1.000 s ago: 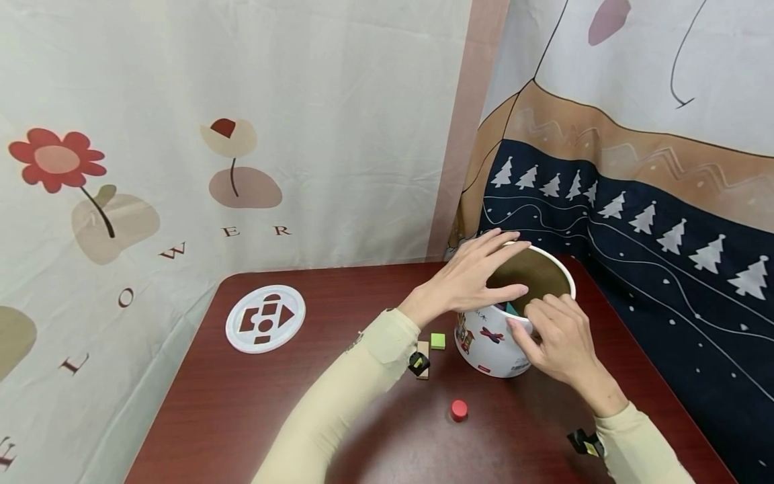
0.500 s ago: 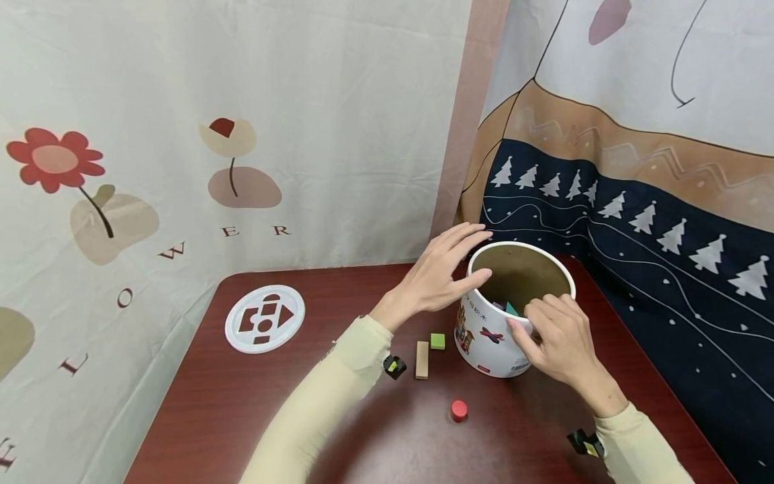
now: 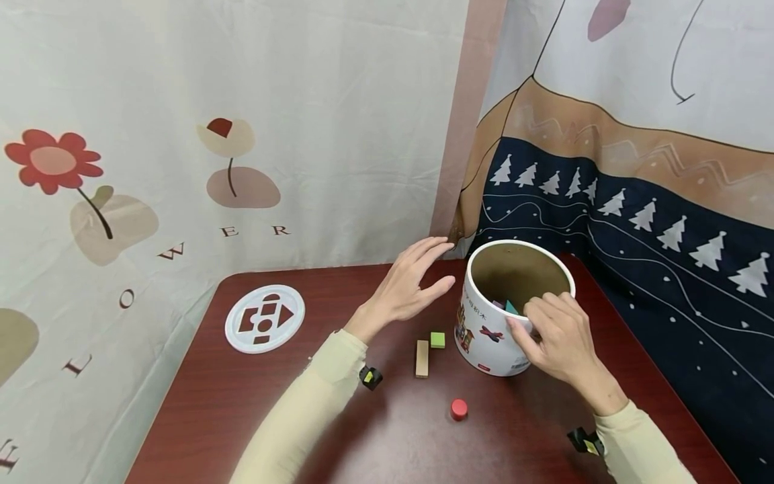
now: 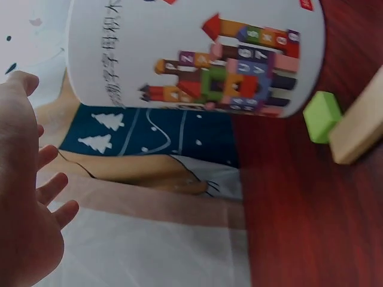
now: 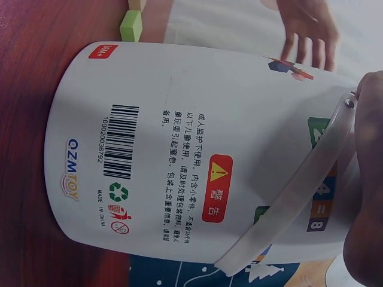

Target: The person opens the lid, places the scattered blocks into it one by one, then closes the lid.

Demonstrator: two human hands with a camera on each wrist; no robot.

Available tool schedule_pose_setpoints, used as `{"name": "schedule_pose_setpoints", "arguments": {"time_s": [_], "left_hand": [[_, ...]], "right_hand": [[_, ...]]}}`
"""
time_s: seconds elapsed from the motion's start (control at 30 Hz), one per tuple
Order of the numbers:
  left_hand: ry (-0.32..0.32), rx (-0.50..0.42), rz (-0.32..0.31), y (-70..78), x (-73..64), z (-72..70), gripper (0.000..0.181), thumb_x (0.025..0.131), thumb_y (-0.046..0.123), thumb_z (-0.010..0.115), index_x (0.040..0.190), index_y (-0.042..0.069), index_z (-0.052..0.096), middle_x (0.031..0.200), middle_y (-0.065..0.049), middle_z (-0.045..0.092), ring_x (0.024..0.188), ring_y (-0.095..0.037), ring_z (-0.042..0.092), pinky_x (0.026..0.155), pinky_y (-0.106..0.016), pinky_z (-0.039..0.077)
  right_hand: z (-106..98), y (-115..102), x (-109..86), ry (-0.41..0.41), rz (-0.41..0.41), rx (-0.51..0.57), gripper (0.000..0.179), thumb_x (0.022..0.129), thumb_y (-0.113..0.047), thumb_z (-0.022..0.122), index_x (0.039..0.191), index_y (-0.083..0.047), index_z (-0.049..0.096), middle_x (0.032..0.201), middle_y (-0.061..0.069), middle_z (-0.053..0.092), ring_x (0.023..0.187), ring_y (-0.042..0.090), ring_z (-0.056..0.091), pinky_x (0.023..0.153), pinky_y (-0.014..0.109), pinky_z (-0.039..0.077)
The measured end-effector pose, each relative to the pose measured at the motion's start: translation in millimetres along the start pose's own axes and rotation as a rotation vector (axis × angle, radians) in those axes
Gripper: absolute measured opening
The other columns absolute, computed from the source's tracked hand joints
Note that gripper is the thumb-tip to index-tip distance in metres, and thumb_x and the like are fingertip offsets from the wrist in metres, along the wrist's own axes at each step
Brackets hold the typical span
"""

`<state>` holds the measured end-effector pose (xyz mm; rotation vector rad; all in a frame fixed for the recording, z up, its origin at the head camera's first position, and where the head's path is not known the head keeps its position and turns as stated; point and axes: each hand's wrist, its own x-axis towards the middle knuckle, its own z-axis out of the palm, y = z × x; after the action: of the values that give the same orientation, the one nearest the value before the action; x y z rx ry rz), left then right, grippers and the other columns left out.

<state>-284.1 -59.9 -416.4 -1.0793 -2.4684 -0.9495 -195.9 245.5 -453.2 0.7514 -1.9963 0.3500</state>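
Note:
A white toy-block bucket [image 3: 492, 339] stands upright on the table with its top uncovered; a few coloured blocks [image 3: 511, 307] show low inside. My right hand [image 3: 559, 339] grips the near right rim, fingers curled over the edge and thumb outside. In the right wrist view the bucket's strap handle [image 5: 287, 191] hangs across its printed side. My left hand [image 3: 405, 286] is held in the air left of the bucket, fingers extended and nothing in it. Below it on the table lie a green block [image 3: 438, 341] and a plain wooden block [image 3: 422, 359]; a red cylinder block [image 3: 459, 409] sits nearer.
On the left of the dark red table [image 3: 242, 410] lies a round white lid [image 3: 266, 319] with shaped cut-outs. A pale printed curtain [image 3: 338, 134] hangs behind the table, and a navy one with trees [image 3: 665, 282] runs along the right side.
My left hand has moved left and slightly down, from over the bucket's opening to beside it, uncovering the rim and the wooden block. My right hand stays on the rim.

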Motion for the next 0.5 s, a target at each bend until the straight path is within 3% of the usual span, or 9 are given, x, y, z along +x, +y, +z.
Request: {"name": "schedule_pose_setpoints", "arguments": {"time_s": [0.23, 0.5], "left_hand": [[-0.041, 0.037, -0.033, -17.2, -20.6, 14.7, 0.063, 0.109, 0.043, 0.068, 0.165, 0.016, 0.057, 0.173, -0.007, 0.054, 0.165, -0.031, 0.047, 0.133, -0.062, 0.04], [-0.187, 0.08, -0.074, -24.9, -42.0, 40.3, 0.064, 0.11, 0.043, 0.069, 0.166, 0.015, 0.056, 0.173, -0.01, 0.053, 0.163, -0.036, 0.049, 0.132, -0.063, 0.041]], "right_hand": [[-1, 0, 0.3, -0.005, 0.003, 0.003, 0.055, 0.113, -0.047, 0.054, 0.069, -0.013, 0.047, 0.065, 0.0, 0.042, 0.065, 0.018, 0.041, 0.066, 0.037, 0.03], [-1, 0, 0.3, -0.007, 0.004, 0.004, 0.055, 0.113, -0.047, 0.054, 0.069, -0.013, 0.048, 0.065, 0.0, 0.043, 0.065, 0.019, 0.042, 0.066, 0.038, 0.03]]}}
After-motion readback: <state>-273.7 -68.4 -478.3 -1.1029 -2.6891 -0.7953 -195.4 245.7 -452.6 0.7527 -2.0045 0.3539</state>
